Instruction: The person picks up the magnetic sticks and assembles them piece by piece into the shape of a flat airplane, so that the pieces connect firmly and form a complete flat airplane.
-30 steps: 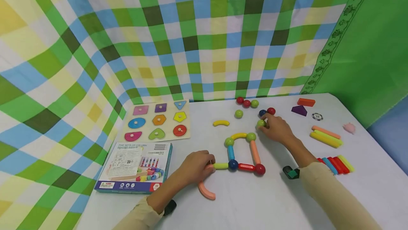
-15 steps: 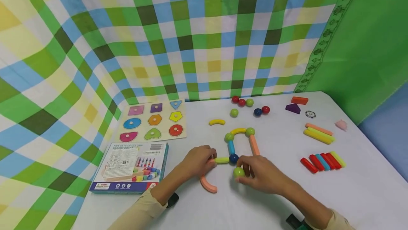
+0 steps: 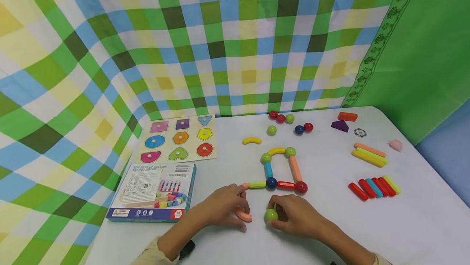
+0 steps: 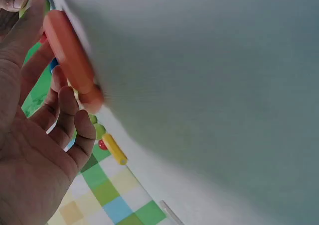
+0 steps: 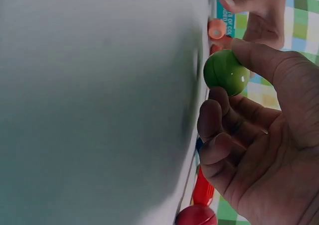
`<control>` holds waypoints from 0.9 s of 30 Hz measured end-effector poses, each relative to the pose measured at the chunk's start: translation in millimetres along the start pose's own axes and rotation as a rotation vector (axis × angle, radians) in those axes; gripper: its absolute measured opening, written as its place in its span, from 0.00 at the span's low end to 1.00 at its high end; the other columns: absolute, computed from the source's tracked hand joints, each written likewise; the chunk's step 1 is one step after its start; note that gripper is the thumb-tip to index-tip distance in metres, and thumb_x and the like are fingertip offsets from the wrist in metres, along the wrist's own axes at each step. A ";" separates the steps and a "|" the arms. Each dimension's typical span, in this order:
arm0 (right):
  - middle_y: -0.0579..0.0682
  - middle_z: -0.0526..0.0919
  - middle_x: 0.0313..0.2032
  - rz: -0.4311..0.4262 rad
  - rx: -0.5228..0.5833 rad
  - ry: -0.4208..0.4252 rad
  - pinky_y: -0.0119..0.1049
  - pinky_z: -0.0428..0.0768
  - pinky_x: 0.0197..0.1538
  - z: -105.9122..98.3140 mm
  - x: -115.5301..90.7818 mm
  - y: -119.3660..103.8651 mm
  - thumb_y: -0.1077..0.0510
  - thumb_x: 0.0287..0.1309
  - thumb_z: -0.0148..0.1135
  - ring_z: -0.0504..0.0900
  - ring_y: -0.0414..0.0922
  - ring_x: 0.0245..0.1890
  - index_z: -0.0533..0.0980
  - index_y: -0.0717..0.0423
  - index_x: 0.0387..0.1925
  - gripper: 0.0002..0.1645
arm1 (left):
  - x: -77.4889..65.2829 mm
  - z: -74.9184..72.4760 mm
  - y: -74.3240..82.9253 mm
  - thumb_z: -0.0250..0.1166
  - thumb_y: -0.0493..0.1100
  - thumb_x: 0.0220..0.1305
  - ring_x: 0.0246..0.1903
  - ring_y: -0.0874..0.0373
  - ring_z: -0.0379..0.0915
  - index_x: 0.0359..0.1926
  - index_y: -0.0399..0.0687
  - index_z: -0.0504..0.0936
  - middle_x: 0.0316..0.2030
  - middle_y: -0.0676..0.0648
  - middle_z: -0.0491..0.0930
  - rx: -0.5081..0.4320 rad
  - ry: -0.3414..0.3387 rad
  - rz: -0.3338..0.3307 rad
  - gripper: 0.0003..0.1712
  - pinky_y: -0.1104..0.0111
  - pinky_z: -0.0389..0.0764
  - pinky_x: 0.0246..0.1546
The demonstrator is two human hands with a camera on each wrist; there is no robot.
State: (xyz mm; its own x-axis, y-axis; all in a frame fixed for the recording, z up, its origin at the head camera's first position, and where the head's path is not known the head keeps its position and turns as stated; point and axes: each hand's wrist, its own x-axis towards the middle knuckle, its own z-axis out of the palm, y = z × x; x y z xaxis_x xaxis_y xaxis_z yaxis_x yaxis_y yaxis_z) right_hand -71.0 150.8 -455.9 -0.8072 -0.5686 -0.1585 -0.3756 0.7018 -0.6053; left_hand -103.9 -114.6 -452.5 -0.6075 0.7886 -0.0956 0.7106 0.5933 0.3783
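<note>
My right hand pinches a green ball between thumb and fingertips, close over the table in front of the built shape. The ball shows whole in the right wrist view. To its left, my left hand is at a curved salmon stick; its thumb stands apart from the stick and its fingers are behind it. In the left wrist view that stick lies beside the loosely spread fingers. A light green stick runs from the salmon piece to a dark blue ball.
Behind the hands lies a closed loop with a red stick, a red ball and a blue stick. A box and shape puzzle sit left. Loose balls lie at the back, sticks at right.
My right hand has brought the green ball from the back right to the front, beside the curved salmon stick. My left hand has shifted toward the front along that stick, its thumb now spread away.
</note>
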 end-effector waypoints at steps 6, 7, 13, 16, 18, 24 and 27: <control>0.33 0.72 0.24 0.067 -0.002 -0.004 0.30 0.71 0.28 0.7 -7.2 6.4 0.37 0.49 0.68 0.70 0.34 0.25 0.74 0.38 0.43 0.22 | 0.2 4.2 -1.0 0.72 0.58 0.50 0.36 0.68 0.62 0.37 0.67 0.85 0.34 0.64 0.70 0.009 -0.013 0.011 0.12 0.76 0.66 0.36; 0.33 0.72 0.24 0.069 0.005 -0.001 0.30 0.71 0.28 0.7 -8.6 7.4 0.37 0.49 0.67 0.70 0.34 0.25 0.73 0.38 0.44 0.22 | 0.4 4.7 -1.4 0.72 0.58 0.51 0.36 0.68 0.62 0.37 0.67 0.85 0.33 0.64 0.70 0.007 -0.012 0.011 0.11 0.76 0.66 0.36; 0.32 0.73 0.24 0.072 0.016 0.007 0.30 0.71 0.29 -1.9 -16.2 11.8 0.39 0.51 0.67 0.71 0.34 0.26 0.73 0.37 0.45 0.21 | 1.0 3.9 -2.8 0.71 0.58 0.52 0.34 0.68 0.61 0.37 0.67 0.85 0.31 0.67 0.71 -0.016 -0.021 0.003 0.11 0.76 0.66 0.34; 0.32 0.72 0.24 0.094 0.004 0.001 0.31 0.71 0.29 -4.7 -20.3 13.9 0.39 0.50 0.68 0.71 0.34 0.26 0.73 0.37 0.44 0.20 | 0.8 3.1 -1.9 0.71 0.58 0.52 0.34 0.68 0.61 0.37 0.66 0.85 0.31 0.67 0.71 -0.025 -0.026 -0.001 0.11 0.76 0.66 0.34; 0.32 0.72 0.24 0.108 0.005 -0.001 0.31 0.70 0.29 -5.6 -23.1 15.5 0.40 0.50 0.68 0.71 0.34 0.26 0.73 0.37 0.44 0.21 | 0.8 3.4 -1.3 0.71 0.57 0.52 0.34 0.68 0.61 0.37 0.66 0.85 0.31 0.67 0.71 -0.021 -0.029 -0.008 0.11 0.76 0.66 0.34; 0.31 0.73 0.25 0.119 0.038 0.001 0.31 0.71 0.29 -4.1 -26.8 15.8 0.38 0.49 0.68 0.72 0.35 0.27 0.73 0.37 0.46 0.24 | 0.1 2.7 1.1 0.72 0.57 0.52 0.34 0.68 0.62 0.37 0.66 0.85 0.31 0.66 0.72 -0.024 -0.030 -0.027 0.11 0.75 0.66 0.35; 0.32 0.73 0.25 0.125 0.028 0.015 0.31 0.71 0.29 -5.3 -30.2 15.0 0.36 0.50 0.67 0.71 0.35 0.27 0.72 0.37 0.49 0.26 | 0.4 3.5 1.4 0.71 0.57 0.52 0.34 0.68 0.62 0.37 0.65 0.85 0.31 0.66 0.72 -0.026 -0.027 -0.025 0.11 0.75 0.66 0.35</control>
State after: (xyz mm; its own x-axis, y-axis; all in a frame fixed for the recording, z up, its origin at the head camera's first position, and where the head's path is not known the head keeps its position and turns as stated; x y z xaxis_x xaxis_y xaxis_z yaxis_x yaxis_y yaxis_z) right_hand -54.6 180.7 -456.0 -0.8538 -0.4706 -0.2226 -0.2585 0.7545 -0.6032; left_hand -101.9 -113.0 -455.2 -0.6149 0.7778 -0.1298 0.6857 0.6087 0.3991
